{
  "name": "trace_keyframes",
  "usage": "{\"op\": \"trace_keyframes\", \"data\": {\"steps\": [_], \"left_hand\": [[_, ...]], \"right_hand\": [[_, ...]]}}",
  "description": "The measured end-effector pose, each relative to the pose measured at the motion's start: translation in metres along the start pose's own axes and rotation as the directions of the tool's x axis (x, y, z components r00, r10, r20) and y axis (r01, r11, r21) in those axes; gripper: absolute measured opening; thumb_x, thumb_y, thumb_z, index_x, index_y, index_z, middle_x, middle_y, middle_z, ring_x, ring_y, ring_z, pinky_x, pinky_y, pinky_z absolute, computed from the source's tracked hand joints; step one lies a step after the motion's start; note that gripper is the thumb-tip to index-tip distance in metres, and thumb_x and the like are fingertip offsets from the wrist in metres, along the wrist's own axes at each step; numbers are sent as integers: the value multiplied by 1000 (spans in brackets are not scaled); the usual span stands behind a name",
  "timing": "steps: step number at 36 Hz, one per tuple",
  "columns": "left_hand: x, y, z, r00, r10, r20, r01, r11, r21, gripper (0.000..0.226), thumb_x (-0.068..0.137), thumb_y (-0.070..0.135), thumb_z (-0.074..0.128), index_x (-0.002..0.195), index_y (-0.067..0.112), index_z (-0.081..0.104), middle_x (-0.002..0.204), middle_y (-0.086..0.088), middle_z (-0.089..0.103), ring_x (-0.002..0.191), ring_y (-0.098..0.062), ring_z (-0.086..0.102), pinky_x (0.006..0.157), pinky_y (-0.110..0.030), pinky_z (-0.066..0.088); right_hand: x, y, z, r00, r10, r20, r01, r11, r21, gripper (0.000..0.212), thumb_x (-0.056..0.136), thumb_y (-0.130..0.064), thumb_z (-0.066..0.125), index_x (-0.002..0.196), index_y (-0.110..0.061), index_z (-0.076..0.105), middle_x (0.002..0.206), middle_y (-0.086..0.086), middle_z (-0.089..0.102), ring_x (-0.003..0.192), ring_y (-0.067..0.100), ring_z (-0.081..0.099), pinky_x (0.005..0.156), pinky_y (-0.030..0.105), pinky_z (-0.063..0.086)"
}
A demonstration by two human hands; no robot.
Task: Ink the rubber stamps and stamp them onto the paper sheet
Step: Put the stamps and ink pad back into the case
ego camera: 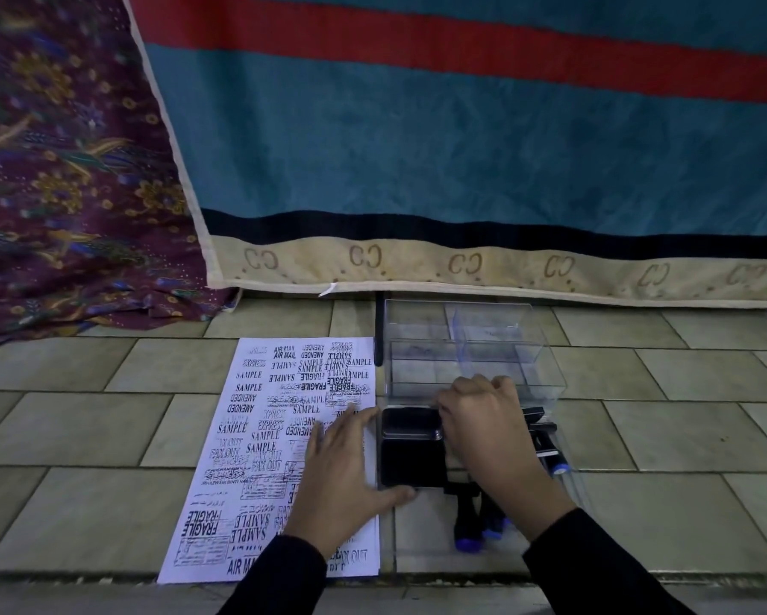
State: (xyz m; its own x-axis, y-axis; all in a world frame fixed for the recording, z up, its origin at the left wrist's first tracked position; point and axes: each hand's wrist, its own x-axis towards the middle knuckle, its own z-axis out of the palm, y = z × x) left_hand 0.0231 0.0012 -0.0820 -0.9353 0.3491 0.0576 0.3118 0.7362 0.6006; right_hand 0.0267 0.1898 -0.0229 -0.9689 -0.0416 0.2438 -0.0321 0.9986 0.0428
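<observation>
A white paper sheet point(257, 441) covered with several black stamp prints lies on the tiled floor. To its right sits a black ink pad point(410, 459) with its glossy lid point(410, 423) at the far side. My left hand point(341, 477) lies flat on the paper's right edge, fingers straight, thumb against the pad's front corner. My right hand point(488, 432) has its fingers curled at the pad's right edge by the lid; what is under the palm is hidden. Rubber stamps with black handles and blue ends point(468, 528) lie beside and below that hand.
Two clear plastic boxes point(474, 352) stand just behind the ink pad. A hanging teal cloth with red stripe and beige hem point(461, 170) closes off the back, with a purple patterned fabric point(62, 170) at the left. Bare floor tiles point(84, 428) extend left and right.
</observation>
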Motion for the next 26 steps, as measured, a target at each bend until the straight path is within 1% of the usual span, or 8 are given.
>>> {"op": "trace_keyframes", "data": {"steps": [3, 6, 8, 11, 15, 19, 21, 26], "left_hand": [[-1, -1, -3, 999, 42, 15, -42, 999, 4, 107, 53, 86, 57, 143, 39, 25, 147, 24, 19, 140, 7, 1, 119, -34, -8], [-1, -2, -7, 993, 117, 30, -118, 993, 30, 107, 47, 99, 39, 137, 43, 34, 139, 32, 22, 136, 11, 0, 117, -31, -9], [-1, -5, -7, 991, 128, 27, -128, 991, 21, 102, 44, 101, 35, 130, 46, 40, 141, 31, 26, 138, 9, 2, 116, -32, -8], [-1, -8, -7, 990, 140, 34, -141, 990, 29, 98, 49, 101, 33, 129, 46, 44, 143, 33, 24, 140, 9, 2, 117, -32, -10], [-1, -12, -4, 990, 134, 42, -136, 990, 43, 87, 61, 96, 30, 130, 45, 44, 145, 31, 26, 142, 9, 1, 118, -34, -9], [0, -13, -3, 991, 123, 57, -126, 991, 46, 74, 63, 93, 28, 125, 54, 37, 146, 31, 27, 143, 7, 2, 120, -39, -6], [1, -13, -3, 991, 120, 63, -121, 993, 12, 76, 58, 95, 32, 123, 55, 35, 145, 31, 26, 143, 7, 4, 119, -34, -9], [3, -16, -3, 989, 131, 67, -130, 991, -10, 75, 59, 95, 34, 123, 55, 36, 145, 31, 27, 143, 7, 5, 117, -30, -12]], "right_hand": [[-12, 3, -3, 997, -44, -57, 50, 993, 103, 29, 52, -18, 86, 71, -31, 68, 66, -12, 63, 67, 14, 62, 65, 31, 46], [-22, 5, -5, 993, -98, -60, 104, 987, 119, 26, 55, -24, 81, 67, -33, 60, 63, -14, 61, 65, 10, 59, 67, 29, 36], [-27, 5, -8, 986, -161, -35, 163, 982, 93, 25, 53, -25, 78, 65, -33, 58, 60, -12, 59, 63, 10, 57, 71, 30, 30], [-31, 2, -8, 967, -250, 48, 249, 968, 20, 30, 43, -28, 81, 63, -32, 59, 61, -11, 61, 64, 13, 59, 70, 34, 40], [-32, 1, 0, 948, -276, 158, 283, 959, -27, 34, 36, -26, 84, 62, -29, 62, 64, -9, 62, 65, 17, 60, 74, 36, 28], [-32, 2, -2, 945, -279, 171, 284, 959, -7, 26, 44, -35, 82, 61, -31, 62, 64, -11, 62, 67, 14, 59, 72, 36, 45], [-31, 1, -4, 943, -279, 179, 282, 959, 8, 23, 46, -40, 80, 60, -33, 63, 63, -11, 60, 67, 12, 59, 72, 34, 45], [-23, -4, -2, 943, -266, 200, 258, 964, 66, 37, 32, -41, 87, 56, -32, 60, 58, -10, 57, 60, 11, 60, 61, 30, 51]]}}
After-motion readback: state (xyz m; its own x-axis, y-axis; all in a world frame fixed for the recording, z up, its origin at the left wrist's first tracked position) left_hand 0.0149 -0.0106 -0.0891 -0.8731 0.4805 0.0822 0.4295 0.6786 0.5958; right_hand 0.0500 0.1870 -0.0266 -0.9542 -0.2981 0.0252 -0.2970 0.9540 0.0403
